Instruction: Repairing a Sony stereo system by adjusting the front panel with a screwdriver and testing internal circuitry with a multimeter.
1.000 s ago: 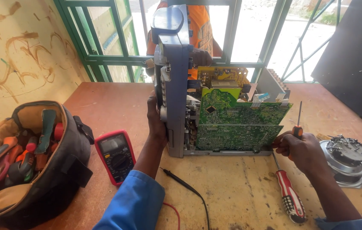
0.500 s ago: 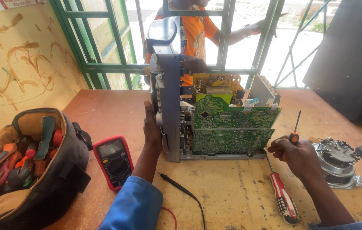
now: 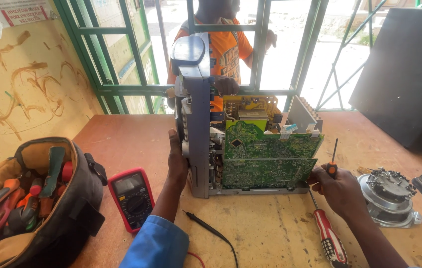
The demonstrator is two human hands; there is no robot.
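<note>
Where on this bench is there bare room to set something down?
Bare wood lies behind the multimeter, between the tool bag and the opened device, and in front between the black probe lead and red screwdriver. It is crowded around the right hand and speaker driver.

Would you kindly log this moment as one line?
left hand: steadies chassis | right hand: holds screwdriver at circuit boards
</note>
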